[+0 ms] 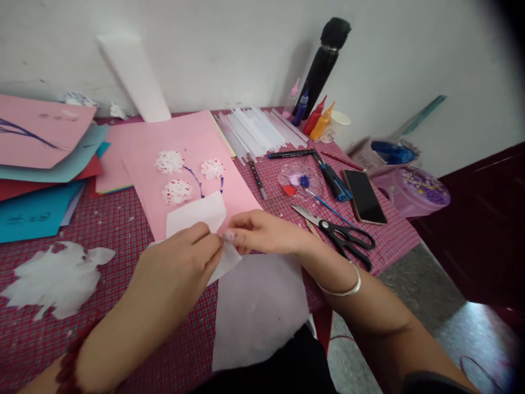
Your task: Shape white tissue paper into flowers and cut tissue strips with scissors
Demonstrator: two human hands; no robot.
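My left hand and my right hand meet over the table, fingers pinched together on a piece of thin white tissue paper. Parts of that paper stick out above and below my fingers; where I grip it is hidden. Beneath it lies a pink sheet bearing white, red-speckled blossoms and purple painted stems. A larger white tissue sheet hangs over the near table edge below my right hand. Crumpled white tissue scraps lie left of my left hand.
Right of my hands are scissors, a paint palette, a box cutter, and a phone. Behind stand paint bottles and clear glue sticks. Coloured sheets are stacked left. A pink bucket is beside the table.
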